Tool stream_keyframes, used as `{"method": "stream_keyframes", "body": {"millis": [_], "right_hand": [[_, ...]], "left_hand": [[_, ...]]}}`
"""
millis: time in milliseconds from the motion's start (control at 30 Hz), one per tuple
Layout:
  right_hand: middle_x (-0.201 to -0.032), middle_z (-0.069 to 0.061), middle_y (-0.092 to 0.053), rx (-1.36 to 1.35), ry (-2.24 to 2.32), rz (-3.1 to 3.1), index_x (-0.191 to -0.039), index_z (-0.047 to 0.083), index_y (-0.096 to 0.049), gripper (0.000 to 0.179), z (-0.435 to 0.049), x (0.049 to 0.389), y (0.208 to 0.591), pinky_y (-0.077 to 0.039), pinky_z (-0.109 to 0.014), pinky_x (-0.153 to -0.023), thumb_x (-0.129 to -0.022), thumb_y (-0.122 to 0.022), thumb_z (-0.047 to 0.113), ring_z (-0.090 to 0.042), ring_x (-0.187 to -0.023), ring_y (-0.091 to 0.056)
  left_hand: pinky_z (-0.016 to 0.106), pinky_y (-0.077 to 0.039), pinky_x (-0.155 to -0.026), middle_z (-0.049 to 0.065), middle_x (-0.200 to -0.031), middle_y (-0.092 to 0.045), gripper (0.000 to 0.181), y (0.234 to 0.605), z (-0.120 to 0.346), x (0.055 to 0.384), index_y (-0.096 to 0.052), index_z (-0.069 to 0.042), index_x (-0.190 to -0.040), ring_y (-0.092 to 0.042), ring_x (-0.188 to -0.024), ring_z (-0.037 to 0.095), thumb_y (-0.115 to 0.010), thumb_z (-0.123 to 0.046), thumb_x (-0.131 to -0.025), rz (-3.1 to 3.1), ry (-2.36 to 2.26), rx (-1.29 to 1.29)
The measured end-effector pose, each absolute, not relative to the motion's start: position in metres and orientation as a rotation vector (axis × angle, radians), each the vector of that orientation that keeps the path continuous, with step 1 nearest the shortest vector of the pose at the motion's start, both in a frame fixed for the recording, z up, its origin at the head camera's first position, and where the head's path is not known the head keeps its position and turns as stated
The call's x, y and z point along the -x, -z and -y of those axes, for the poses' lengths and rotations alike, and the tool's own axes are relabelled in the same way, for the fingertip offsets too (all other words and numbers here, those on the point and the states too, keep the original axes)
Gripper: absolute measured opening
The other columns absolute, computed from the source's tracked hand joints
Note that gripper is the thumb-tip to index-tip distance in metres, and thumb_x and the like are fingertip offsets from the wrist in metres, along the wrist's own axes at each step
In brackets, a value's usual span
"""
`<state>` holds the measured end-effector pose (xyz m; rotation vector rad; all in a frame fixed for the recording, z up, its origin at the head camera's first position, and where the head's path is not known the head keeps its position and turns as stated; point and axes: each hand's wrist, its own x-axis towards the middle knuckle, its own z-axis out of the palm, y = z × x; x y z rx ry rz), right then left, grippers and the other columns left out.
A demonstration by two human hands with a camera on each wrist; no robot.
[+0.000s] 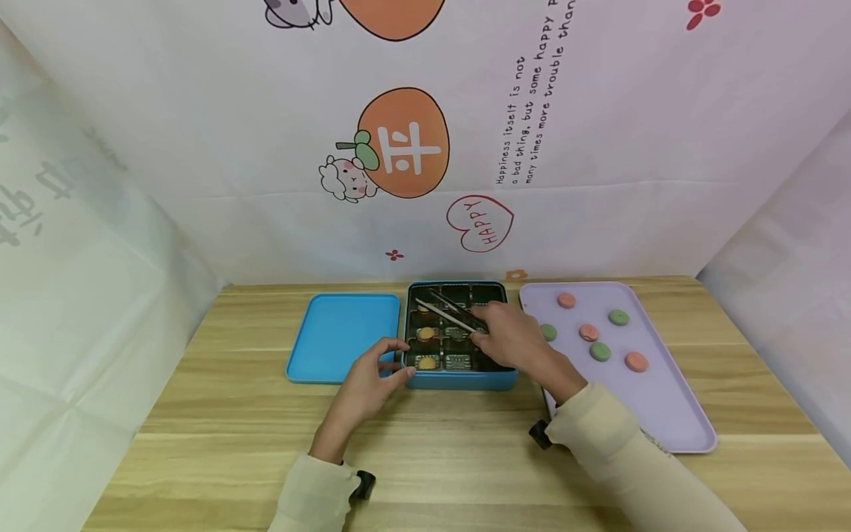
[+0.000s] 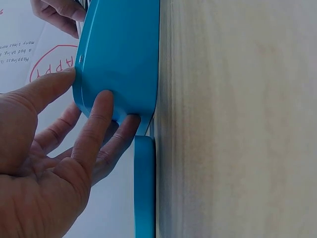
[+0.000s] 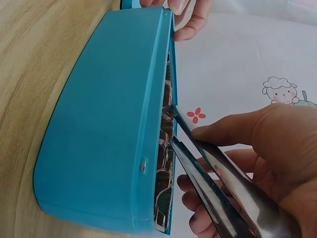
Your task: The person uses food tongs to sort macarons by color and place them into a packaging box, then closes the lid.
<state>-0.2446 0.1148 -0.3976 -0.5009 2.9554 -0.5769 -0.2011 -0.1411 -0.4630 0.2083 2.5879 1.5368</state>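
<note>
My right hand grips a pair of metal tongs. The arms of the tongs stand apart, their tips over the back left of a blue box. Inside the box is a dark divided insert, with yellow macarons in its left column. In the right wrist view the tong tips reach the open rim, and nothing shows between them. With thumb and fingertips, my left hand holds the box's front left corner; the left wrist view has its fingers against the wall.
A flat blue lid lies left of the box. On the right is a lilac tray with several pink macarons and green macarons. Behind the wooden table hangs a printed white cloth.
</note>
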Motion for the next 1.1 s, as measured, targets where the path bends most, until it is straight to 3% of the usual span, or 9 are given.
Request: {"method": "stream_keyframes", "body": {"millis": [167,267,400,633,867,1100], "right_hand": [[-0.141,-0.025,-0.063,0.491,0.614,-2.954,-0.144,-0.001,-0.061,0.048,-0.117,0.244,0.398,-0.040,-0.032,-0.051,-0.100,-0.069,0.017,-0.029,-0.087,-0.068],[-0.139,-0.026,-0.064,0.495,0.623,-2.965,-0.143,-0.001,-0.061,0.048,-0.119,0.242,0.397,-0.044,-0.035,-0.054,-0.100,-0.070,0.017,-0.033,-0.089,-0.070],[-0.136,-0.029,-0.065,0.508,0.607,-2.999,-0.142,-0.002,-0.063,0.047,-0.123,0.235,0.394,-0.052,-0.039,-0.061,-0.099,-0.071,0.016,-0.042,-0.105,-0.071],[-0.138,-0.030,-0.064,0.485,0.612,-3.053,-0.141,-0.003,-0.063,0.047,-0.139,0.217,0.386,-0.052,-0.042,-0.062,-0.099,-0.072,0.017,-0.044,-0.105,-0.071],[-0.110,-0.021,-0.072,0.496,0.630,-3.140,-0.135,-0.001,-0.067,0.045,-0.168,0.197,0.381,-0.045,-0.037,-0.055,-0.094,-0.073,0.015,-0.026,-0.077,-0.065],[-0.101,-0.017,-0.070,0.421,0.558,-3.191,-0.133,0.001,-0.068,0.046,-0.214,0.174,0.386,-0.043,-0.039,-0.055,-0.091,-0.078,0.019,-0.024,-0.074,-0.060]], "left_hand": [[0.040,-0.058,-0.081,0.017,-0.148,-0.059,0.034,0.464,0.142,0.201,-0.063,-0.015,-0.131,-0.069,-0.122,0.035,-0.074,-0.018,-0.099,-2.588,-1.536,-0.204],[0.039,-0.058,-0.079,0.017,-0.148,-0.059,0.034,0.464,0.142,0.201,-0.063,-0.015,-0.131,-0.069,-0.121,0.035,-0.075,-0.017,-0.099,-2.589,-1.535,-0.204],[0.039,-0.058,-0.079,0.017,-0.148,-0.059,0.034,0.464,0.142,0.201,-0.064,-0.016,-0.131,-0.069,-0.122,0.036,-0.075,-0.018,-0.099,-2.590,-1.533,-0.203],[0.041,-0.059,-0.081,0.017,-0.149,-0.058,0.033,0.464,0.142,0.201,-0.064,-0.017,-0.131,-0.069,-0.122,0.036,-0.075,-0.019,-0.099,-2.596,-1.522,-0.200],[0.042,-0.059,-0.083,0.016,-0.150,-0.058,0.034,0.463,0.144,0.201,-0.063,-0.016,-0.131,-0.069,-0.123,0.036,-0.074,-0.019,-0.100,-2.589,-1.529,-0.188],[0.041,-0.059,-0.083,0.016,-0.151,-0.057,0.033,0.465,0.143,0.202,-0.064,-0.017,-0.131,-0.069,-0.123,0.035,-0.074,-0.020,-0.100,-2.585,-1.533,-0.200]]}}
